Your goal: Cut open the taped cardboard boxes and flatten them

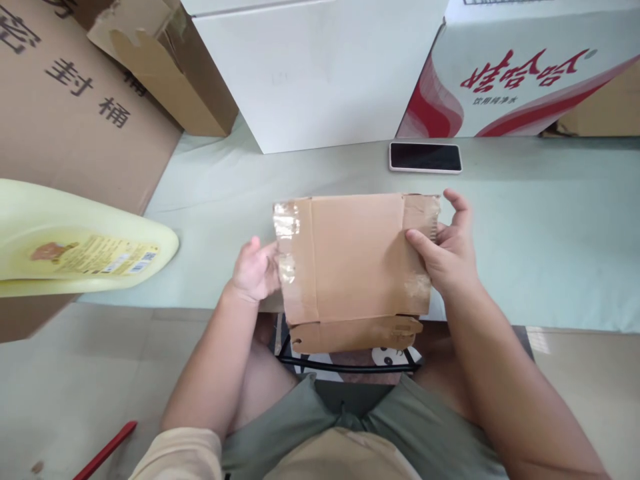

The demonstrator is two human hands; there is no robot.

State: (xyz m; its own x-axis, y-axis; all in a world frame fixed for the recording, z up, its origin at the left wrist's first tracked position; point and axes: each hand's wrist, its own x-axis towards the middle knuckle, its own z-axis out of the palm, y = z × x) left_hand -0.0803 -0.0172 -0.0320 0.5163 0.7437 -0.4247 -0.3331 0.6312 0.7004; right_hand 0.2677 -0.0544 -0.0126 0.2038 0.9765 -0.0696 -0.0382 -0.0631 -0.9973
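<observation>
A flattened brown cardboard box (357, 260) is held up over the front edge of the table, with shiny clear tape along its left and right flaps. My right hand (447, 250) grips its right side, thumb on the front face and some fingers behind, the index finger sticking up past the edge. At the left flap is my left hand (256, 270), slightly blurred, its thumb raised away from the cardboard. Its other fingers reach the flap's edge and are partly hidden there. A narrow flap (355, 333) with rounded corners hangs at the bottom of the box.
A phone (425, 157) lies on the pale green tablecloth (540, 233). Behind stand a white box (320, 73) and a red-and-white carton (500, 80). A yellow bottle (85, 240), a large carton (90, 133) and a small open box (190, 80) are at left.
</observation>
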